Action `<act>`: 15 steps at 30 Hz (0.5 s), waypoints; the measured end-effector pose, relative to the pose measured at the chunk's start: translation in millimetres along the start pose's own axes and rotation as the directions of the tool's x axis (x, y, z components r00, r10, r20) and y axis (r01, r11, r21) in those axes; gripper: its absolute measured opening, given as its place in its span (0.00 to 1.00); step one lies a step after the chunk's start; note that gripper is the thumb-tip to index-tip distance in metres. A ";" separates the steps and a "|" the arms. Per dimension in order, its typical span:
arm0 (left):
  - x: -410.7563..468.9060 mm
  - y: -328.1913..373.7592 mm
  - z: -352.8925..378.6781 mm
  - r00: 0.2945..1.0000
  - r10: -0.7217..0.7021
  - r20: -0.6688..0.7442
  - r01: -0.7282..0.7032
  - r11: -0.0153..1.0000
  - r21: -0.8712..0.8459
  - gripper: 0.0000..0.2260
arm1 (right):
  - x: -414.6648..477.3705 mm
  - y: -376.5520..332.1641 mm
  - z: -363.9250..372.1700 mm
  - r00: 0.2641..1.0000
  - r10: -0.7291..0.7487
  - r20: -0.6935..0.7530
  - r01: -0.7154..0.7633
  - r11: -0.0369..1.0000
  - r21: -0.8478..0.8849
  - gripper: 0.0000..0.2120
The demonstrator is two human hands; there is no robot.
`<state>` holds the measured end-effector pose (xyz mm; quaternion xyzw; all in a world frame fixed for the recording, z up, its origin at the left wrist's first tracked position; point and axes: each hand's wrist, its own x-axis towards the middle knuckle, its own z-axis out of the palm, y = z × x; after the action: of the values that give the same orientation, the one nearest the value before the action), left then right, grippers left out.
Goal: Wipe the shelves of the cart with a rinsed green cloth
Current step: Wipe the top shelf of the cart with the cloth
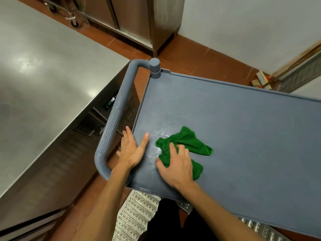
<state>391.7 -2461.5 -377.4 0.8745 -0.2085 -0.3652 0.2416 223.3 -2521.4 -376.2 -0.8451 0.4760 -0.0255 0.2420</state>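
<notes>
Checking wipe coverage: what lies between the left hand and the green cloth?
Head view: only bare grey shelf with shiny wet streaks lies between the left hand and the green cloth; no object stands there.

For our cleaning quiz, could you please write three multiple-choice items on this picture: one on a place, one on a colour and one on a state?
1. Where does the green cloth lie?
A. On the steel counter
B. On the cart's top shelf
C. On the floor

2. What colour is the cart's handle?
A. Grey-blue
B. Red
C. White

3. How is the left hand?
A. Gripping the cloth
B. Flat, with straight fingers, at the shelf's edge
C. Curled into a fist

Answers:
1 B: the cloth is bunched on the shelf under the right hand.
2 A: the ribbed bar matches the grey-blue shelf.
3 B: the palm rests on the rim beside the handle and holds nothing.
</notes>
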 end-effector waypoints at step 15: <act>-29.9 3.1 23.7 0.940 0.273 -0.205 -0.231 0.950 0.209 0.36 | -0.1 -34.2 22.0 0.952 -0.286 0.107 0.298 0.948 -0.115 0.26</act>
<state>354.3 -2454.1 -374.1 0.8953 -0.3220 -0.2060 0.2285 256.4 -2498.2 -380.7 -0.9205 0.3350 0.0075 0.2011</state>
